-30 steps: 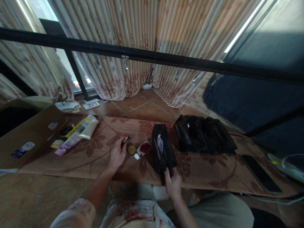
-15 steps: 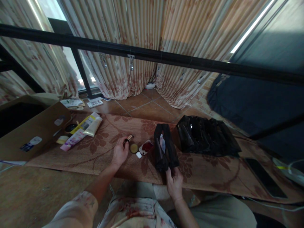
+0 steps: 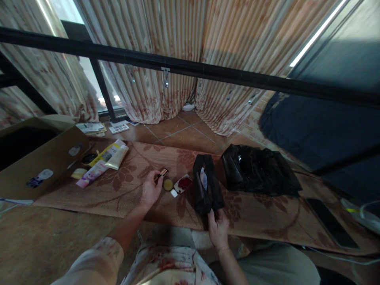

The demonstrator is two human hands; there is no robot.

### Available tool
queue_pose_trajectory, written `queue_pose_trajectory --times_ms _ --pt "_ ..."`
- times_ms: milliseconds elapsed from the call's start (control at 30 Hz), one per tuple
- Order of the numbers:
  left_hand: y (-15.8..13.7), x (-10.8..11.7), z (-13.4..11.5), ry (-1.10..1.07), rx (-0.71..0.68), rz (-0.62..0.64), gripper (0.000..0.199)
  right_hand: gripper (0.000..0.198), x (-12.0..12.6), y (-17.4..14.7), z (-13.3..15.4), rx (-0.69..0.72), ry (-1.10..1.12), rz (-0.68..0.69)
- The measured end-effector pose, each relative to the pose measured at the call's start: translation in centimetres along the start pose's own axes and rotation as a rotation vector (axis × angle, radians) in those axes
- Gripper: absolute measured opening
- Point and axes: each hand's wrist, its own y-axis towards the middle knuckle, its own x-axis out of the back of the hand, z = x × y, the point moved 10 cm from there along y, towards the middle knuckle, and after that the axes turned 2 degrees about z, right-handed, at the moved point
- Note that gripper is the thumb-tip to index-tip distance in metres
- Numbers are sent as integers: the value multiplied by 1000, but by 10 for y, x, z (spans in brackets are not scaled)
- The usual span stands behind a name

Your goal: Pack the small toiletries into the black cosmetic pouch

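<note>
Between the thumb and fingers of my left hand [image 3: 152, 189] is a small dark tube with a gold band, like a lipstick [image 3: 164, 172]. Just right of it lies a small round jar with a yellowish top [image 3: 168, 184]. Beside that is a bottle of dark red liquid with a white cap [image 3: 183, 183]. My right hand [image 3: 219, 227] pinches the near end of a black plastic bag [image 3: 208, 190], whose mouth gapes upward. Something pale [image 3: 203, 178] shows inside the bag; its kind is unclear.
Several black bags [image 3: 258, 170] stand in a row on the right, with a phone [image 3: 331, 222] beyond them. Tubes [image 3: 102, 162] and small jars lie at left by a cardboard box [image 3: 44, 166]. A dark rail [image 3: 184, 68] crosses behind the patterned cloth [image 3: 124, 198].
My left hand and the lipstick have shifted very slightly right, with the tube tilted a little differently. My right hand keeps its grip on the bag.
</note>
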Motion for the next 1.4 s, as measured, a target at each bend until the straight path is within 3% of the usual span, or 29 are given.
queue_pose_trajectory --times_ms 1400 --pt "6 -5 -7 23 -76 94 37 33 -1 0 -5 1 17 -1"
